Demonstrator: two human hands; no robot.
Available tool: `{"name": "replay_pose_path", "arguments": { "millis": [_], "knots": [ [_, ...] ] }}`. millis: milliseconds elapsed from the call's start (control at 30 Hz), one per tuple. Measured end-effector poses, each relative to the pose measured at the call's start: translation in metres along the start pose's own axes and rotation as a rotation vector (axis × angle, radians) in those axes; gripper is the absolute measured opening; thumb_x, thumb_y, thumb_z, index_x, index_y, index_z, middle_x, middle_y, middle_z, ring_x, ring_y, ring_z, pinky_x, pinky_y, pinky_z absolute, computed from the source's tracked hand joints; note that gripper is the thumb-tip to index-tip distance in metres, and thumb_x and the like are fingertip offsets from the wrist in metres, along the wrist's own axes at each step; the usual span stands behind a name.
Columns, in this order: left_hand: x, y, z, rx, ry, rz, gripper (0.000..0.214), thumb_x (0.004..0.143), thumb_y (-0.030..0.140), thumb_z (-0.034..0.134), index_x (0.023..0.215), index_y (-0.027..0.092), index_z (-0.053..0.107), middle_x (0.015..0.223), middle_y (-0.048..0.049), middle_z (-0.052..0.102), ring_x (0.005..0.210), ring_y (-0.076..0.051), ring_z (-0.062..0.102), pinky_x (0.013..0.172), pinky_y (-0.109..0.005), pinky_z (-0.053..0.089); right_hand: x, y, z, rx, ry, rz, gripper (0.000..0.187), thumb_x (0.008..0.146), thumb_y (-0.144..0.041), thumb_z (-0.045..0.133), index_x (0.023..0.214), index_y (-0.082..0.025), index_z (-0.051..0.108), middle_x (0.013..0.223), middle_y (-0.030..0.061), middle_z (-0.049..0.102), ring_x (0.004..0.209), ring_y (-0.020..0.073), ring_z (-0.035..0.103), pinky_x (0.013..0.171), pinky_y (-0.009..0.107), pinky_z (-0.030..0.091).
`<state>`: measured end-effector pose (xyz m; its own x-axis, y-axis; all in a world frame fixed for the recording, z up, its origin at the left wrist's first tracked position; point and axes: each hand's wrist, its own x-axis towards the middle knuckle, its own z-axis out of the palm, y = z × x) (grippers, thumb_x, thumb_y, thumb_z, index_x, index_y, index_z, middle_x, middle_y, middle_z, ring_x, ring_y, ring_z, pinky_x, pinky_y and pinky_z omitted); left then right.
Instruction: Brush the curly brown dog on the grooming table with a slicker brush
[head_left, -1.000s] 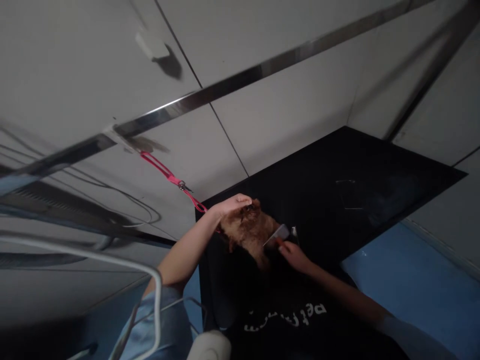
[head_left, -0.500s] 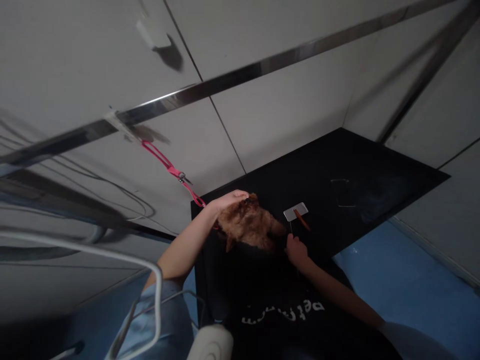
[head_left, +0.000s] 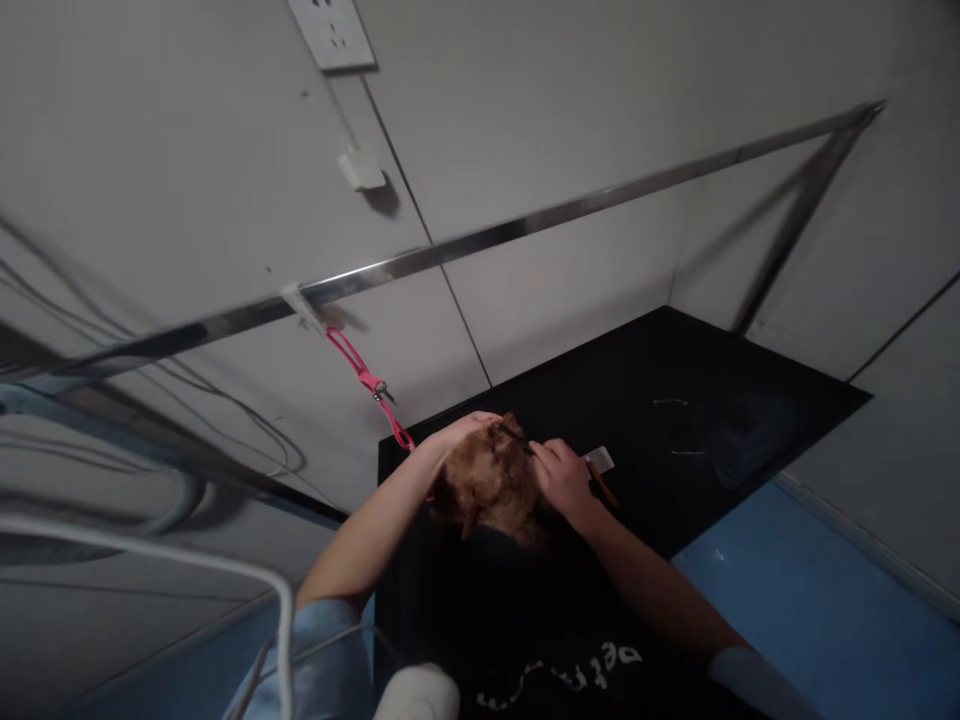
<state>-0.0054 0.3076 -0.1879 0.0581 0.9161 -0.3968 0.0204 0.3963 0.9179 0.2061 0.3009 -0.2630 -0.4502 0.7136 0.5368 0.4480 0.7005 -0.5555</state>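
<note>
A small brown furry dog (head_left: 491, 485) stands on a black table (head_left: 675, 440). My left hand (head_left: 459, 430) curves over the top of its head, fingers closed on the fur. My right hand (head_left: 559, 478) is closed in a pinch beside the head and holds a thin dark tool (head_left: 517, 440) whose tip touches the fur; I cannot make out what the tool is. A slicker brush with a metal pad and an orange handle (head_left: 600, 464) lies on the table just right of my right hand.
A pink leash (head_left: 367, 378) runs from the dog up to a metal bar (head_left: 570, 208) above the table. Grey wall panels carry a socket (head_left: 331, 32). Cables and a white hose (head_left: 150, 560) hang at the left. Blue floor (head_left: 825, 600) lies to the right.
My right hand laid the brush on the table, took up the thin dark tool and moved left to the dog's head. My left hand stayed on the head. The view tilted upward.
</note>
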Motion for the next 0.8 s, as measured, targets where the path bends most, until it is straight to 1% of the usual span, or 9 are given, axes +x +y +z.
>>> {"name": "replay_pose_path", "arguments": {
  "millis": [133, 200, 300, 333, 400, 467, 600, 733, 800],
  "knots": [
    [0.006, -0.002, -0.001, -0.023, 0.007, -0.025, 0.015, 0.06, 0.021, 0.076, 0.065, 0.012, 0.065, 0.057, 0.0003, 0.062, 0.051, -0.009, 0.054, 0.054, -0.022, 0.041, 0.011, 0.007, -0.016, -0.055, 0.051, 0.081, 0.037, 0.094, -0.02, 0.036, 0.116, -0.015, 0.065, 0.091, 0.011, 0.061, 0.084, 0.0168, 0.058, 0.077, 0.027, 0.047],
    [0.008, -0.003, -0.001, -0.037, 0.009, -0.026, 0.017, 0.057, 0.021, 0.077, 0.065, 0.011, 0.066, 0.058, -0.0003, 0.063, 0.052, -0.01, 0.055, 0.055, -0.022, 0.042, 0.009, 0.002, -0.022, -0.083, -0.02, 0.035, 0.035, 0.093, -0.02, 0.037, 0.115, -0.016, 0.065, 0.091, 0.0102, 0.061, 0.085, 0.0163, 0.058, 0.077, 0.026, 0.046],
    [0.008, -0.003, 0.0, -0.056, 0.017, -0.024, 0.023, 0.052, 0.022, 0.08, 0.069, 0.011, 0.068, 0.063, -0.0015, 0.066, 0.056, -0.011, 0.057, 0.058, -0.023, 0.044, 0.01, -0.005, -0.03, -0.134, -0.21, -0.042, 0.031, 0.092, -0.02, 0.042, 0.111, -0.021, 0.066, 0.09, 0.0071, 0.062, 0.081, 0.0149, 0.057, 0.072, 0.023, 0.043],
    [0.007, -0.003, 0.0, -0.06, 0.021, -0.024, 0.025, 0.051, 0.022, 0.08, 0.07, 0.011, 0.068, 0.064, -0.0019, 0.066, 0.057, -0.012, 0.058, 0.059, -0.023, 0.045, 0.013, -0.005, -0.033, -0.157, -0.223, -0.02, 0.031, 0.092, -0.02, 0.042, 0.111, -0.021, 0.066, 0.091, 0.0068, 0.062, 0.081, 0.0147, 0.057, 0.072, 0.023, 0.043],
    [0.005, -0.003, 0.001, -0.071, 0.031, -0.033, 0.027, 0.05, 0.022, 0.081, 0.071, 0.011, 0.068, 0.064, -0.0022, 0.066, 0.058, -0.013, 0.059, 0.061, -0.024, 0.046, 0.018, -0.005, -0.043, -0.206, -0.161, 0.084, 0.033, 0.094, -0.019, 0.039, 0.114, -0.019, 0.064, 0.092, 0.0078, 0.062, 0.082, 0.0147, 0.057, 0.072, 0.023, 0.042],
    [0.002, -0.002, 0.004, -0.087, 0.038, -0.043, 0.025, 0.049, 0.021, 0.082, 0.068, 0.011, 0.067, 0.062, -0.0018, 0.065, 0.056, -0.013, 0.059, 0.06, -0.025, 0.046, 0.021, -0.006, -0.052, -0.228, -0.125, 0.118, 0.034, 0.094, -0.02, 0.037, 0.117, -0.017, 0.062, 0.093, 0.0085, 0.061, 0.082, 0.0147, 0.057, 0.072, 0.023, 0.041],
    [-0.002, -0.001, 0.011, -0.131, 0.051, -0.035, 0.017, 0.055, 0.016, 0.078, 0.067, 0.011, 0.066, 0.06, -0.001, 0.065, 0.055, -0.012, 0.057, 0.059, -0.024, 0.044, 0.02, -0.019, -0.062, -0.221, -0.323, -0.022, 0.027, 0.092, -0.021, 0.043, 0.108, -0.022, 0.065, 0.09, 0.0056, 0.061, 0.079, 0.0139, 0.056, 0.068, 0.022, 0.039],
    [-0.005, -0.001, 0.017, -0.169, 0.067, -0.024, 0.011, 0.059, 0.013, 0.073, 0.068, 0.011, 0.068, 0.061, -0.0016, 0.066, 0.056, -0.013, 0.057, 0.06, -0.025, 0.044, 0.019, -0.031, -0.067, -0.316, -0.297, 0.068, 0.027, 0.093, -0.019, 0.04, 0.107, -0.021, 0.063, 0.093, 0.0069, 0.06, 0.08, 0.0148, 0.057, 0.066, 0.024, 0.038],
    [-0.005, -0.002, 0.017, -0.177, 0.072, -0.016, 0.013, 0.058, 0.014, 0.075, 0.068, 0.011, 0.068, 0.062, -0.0018, 0.066, 0.057, -0.013, 0.058, 0.061, -0.025, 0.044, 0.019, -0.033, -0.068, -0.329, -0.342, 0.039, 0.025, 0.093, -0.019, 0.041, 0.104, -0.022, 0.063, 0.093, 0.0063, 0.059, 0.078, 0.0147, 0.056, 0.063, 0.024, 0.037]
  ]
}}
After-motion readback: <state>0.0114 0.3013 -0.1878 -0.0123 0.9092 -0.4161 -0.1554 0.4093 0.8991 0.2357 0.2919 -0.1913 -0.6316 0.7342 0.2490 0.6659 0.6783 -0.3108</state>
